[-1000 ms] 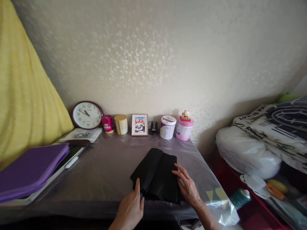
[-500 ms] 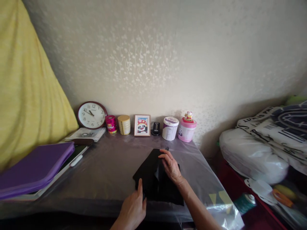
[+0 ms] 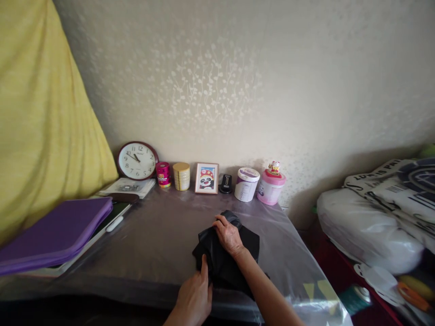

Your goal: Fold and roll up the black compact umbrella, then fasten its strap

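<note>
A black piece of thin, slightly shiny fabric (image 3: 249, 242) lies bunched on the table in front of me, with pointed corners and overlapping flaps; its exact kind does not show. My left hand (image 3: 195, 294) is at its near left edge, index finger stretched along the top and the other fingers curled, gripping the edge. Curled fingers of my right hand (image 3: 227, 235) grasp a fold near the upper middle of the fabric. The right forearm crosses over the fabric's right part and hides some of it.
Plastic film covers the table (image 3: 163, 235). Along the wall stand a clock (image 3: 137, 160), a pink can (image 3: 163, 174), a yellow tin (image 3: 181, 176), a framed panda picture (image 3: 207, 178) and two tubs (image 3: 247, 184). Purple folders (image 3: 57, 233) lie left; stuffed bags (image 3: 367, 226) sit right.
My right hand has moved left across the fabric, drawing a flap over with it. The fabric is now more bunched and creased. My left hand keeps its place, while the view has shifted slightly.
</note>
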`<state>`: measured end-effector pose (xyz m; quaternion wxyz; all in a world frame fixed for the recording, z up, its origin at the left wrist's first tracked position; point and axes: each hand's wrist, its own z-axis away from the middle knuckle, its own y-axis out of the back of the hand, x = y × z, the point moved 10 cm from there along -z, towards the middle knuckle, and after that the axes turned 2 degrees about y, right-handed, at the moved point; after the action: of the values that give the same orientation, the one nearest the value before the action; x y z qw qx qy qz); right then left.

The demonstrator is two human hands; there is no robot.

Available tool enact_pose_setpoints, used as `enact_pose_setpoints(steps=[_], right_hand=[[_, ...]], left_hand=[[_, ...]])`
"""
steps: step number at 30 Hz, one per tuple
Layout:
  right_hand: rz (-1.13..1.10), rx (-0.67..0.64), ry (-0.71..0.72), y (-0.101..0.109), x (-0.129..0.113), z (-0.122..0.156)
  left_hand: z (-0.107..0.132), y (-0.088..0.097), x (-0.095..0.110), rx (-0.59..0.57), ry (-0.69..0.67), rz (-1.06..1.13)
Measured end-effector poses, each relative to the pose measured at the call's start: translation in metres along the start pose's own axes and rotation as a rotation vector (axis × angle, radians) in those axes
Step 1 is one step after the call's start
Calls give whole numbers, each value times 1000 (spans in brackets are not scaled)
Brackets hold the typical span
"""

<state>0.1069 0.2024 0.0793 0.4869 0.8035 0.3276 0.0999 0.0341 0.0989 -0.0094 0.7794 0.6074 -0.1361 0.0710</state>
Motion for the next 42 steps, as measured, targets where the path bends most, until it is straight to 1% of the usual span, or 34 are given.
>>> enact_pose_setpoints(steps=[3,7,8,11,14,17,20,22,25,27,30,32,34,37,42], right_hand=[[36,0,-3,-2,0,0],[56,-24,2,-4,0,1],[62,-32,1,-5,0,1],[83,-55,3,-7,-1,0],[103,-82,11,-9,-3,-2],[102,-97,18,-10,-3,-5],[49,-59,23,-4,-6,-5],[-14,-12,30,5,-11,0],[-113,26,89,20,-27,19],[-157,2,137,26,-39,35],[-200,-63,158,25,-45,54],[-210,-92,159,21,-42,57],[-205,-113,156,14,-34,54],[-182,-128,160,5,-21,43],[-134,-127,182,-6,-4,19]], left_hand=[[4,1,-2,17,-7,49],[15,16,-2,115,-32,118],[16,18,-1,117,-41,106],[16,21,6,77,-59,6],[10,21,14,37,-65,-89],[3,14,18,0,-66,-141],[-2,6,17,4,-59,-147],[-3,3,16,27,-60,-129],[-4,0,13,34,-55,-96],[-4,-1,12,22,-49,-68],[-5,-1,12,19,-51,-47],[-5,-1,12,23,-49,-37],[-5,-2,10,27,-36,-24],[-7,-4,8,35,-19,-13],[-9,-7,6,0,-6,-11]])
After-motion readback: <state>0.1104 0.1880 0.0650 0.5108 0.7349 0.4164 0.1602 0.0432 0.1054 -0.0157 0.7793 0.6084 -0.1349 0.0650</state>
